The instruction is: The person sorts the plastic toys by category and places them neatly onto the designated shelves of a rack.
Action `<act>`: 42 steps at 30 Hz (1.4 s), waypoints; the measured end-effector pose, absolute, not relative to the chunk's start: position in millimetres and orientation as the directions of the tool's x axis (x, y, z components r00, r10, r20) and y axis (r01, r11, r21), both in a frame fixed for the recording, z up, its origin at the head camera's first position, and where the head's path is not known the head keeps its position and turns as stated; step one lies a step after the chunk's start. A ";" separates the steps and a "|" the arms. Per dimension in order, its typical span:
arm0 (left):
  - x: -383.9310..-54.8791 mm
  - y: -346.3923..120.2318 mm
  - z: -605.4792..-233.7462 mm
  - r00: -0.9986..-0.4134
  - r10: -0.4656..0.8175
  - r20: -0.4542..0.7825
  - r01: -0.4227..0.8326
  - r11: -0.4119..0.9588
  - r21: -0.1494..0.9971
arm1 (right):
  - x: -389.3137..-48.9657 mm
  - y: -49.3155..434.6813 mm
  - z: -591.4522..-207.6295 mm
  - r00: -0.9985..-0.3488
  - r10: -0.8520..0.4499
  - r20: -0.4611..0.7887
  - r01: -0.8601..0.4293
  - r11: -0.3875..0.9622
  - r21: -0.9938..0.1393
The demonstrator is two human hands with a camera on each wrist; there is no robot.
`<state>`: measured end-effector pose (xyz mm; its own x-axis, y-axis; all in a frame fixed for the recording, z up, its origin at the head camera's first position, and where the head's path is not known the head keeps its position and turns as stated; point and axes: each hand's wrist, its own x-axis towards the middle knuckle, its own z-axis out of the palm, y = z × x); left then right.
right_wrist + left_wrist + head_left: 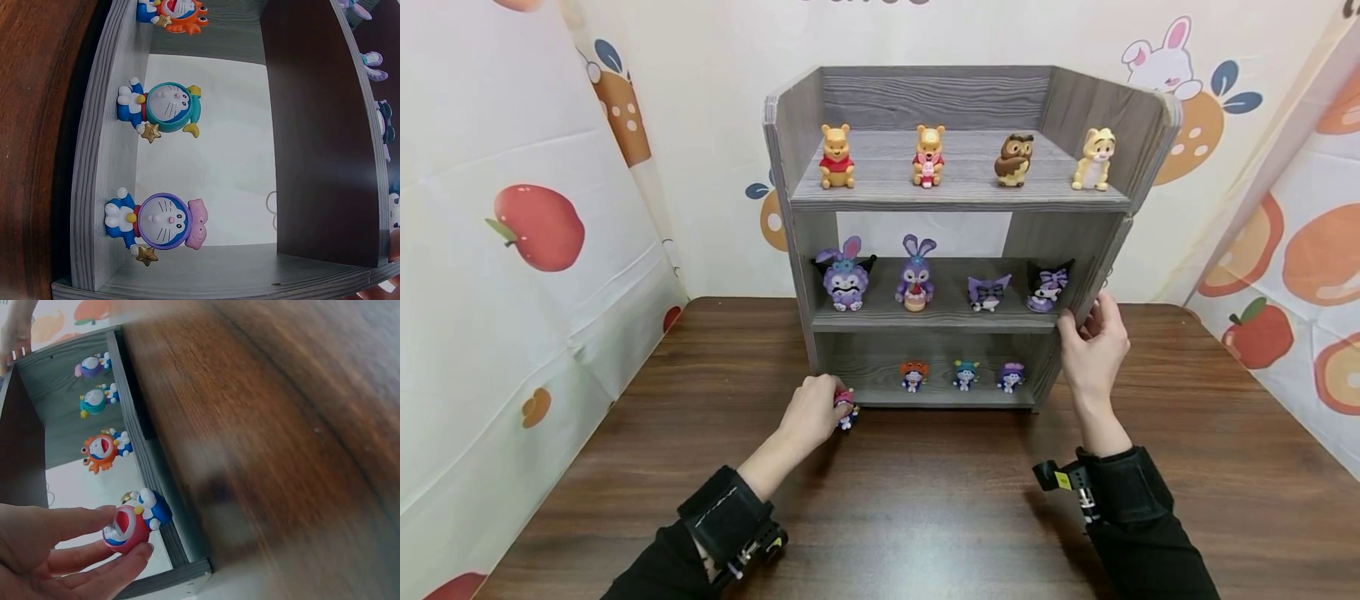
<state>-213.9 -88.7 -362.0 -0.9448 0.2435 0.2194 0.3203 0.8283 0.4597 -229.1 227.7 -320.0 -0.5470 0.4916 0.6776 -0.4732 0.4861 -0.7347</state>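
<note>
My left hand (811,414) pinches a small blue-and-white Doraemon figurine with a pink-red hood (134,525) between thumb and fingers. It is at the left front edge of the bottom shelf (940,398) of a grey wooden display rack. To its right on that shelf stand three similar figurines: an orange crab-hooded one (913,376), a teal-hooded one (966,374) and a purple-hooded one (1011,377). With thumb and fingers, my right hand (1093,342) holds the rack's right side panel (1099,271) near middle-shelf height.
Several purple and black figurines (915,275) stand on the middle shelf (925,319). On the top shelf (962,202) are a red-shirted bear (837,158), another bear, an owl (1014,160) and a cream figurine (1094,160). The rack rests on a brown wooden table (925,500) before fruit-printed cloth (715,125).
</note>
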 end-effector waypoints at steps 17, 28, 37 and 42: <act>-225.6 -68.5 -370.1 -0.898 0.183 0.400 0.351 0.846 0.402 | -230.1 226.2 -319.6 -0.543 0.487 0.684 -0.486 0.481 -0.729; -235.3 -65.1 -371.8 -0.900 0.169 0.402 0.328 0.869 0.371 | -229.6 226.2 -318.5 -0.544 0.498 0.675 -0.482 0.473 -0.737; -237.5 -63.1 -376.0 -0.899 0.186 0.396 0.343 0.862 0.373 | -229.2 226.3 -318.6 -0.544 0.500 0.674 -0.481 0.472 -0.738; -236.4 -62.5 -377.1 -0.895 0.188 0.404 0.349 0.861 0.371 | -229.6 227.0 -319.5 -0.548 0.497 0.673 -0.482 0.471 -0.739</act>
<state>-236.4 -62.5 -377.1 -0.8950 0.1884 0.4044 0.3487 0.8608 0.3706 -229.6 227.0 -319.5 -0.5481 0.4966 0.6730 -0.4816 0.4706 -0.7394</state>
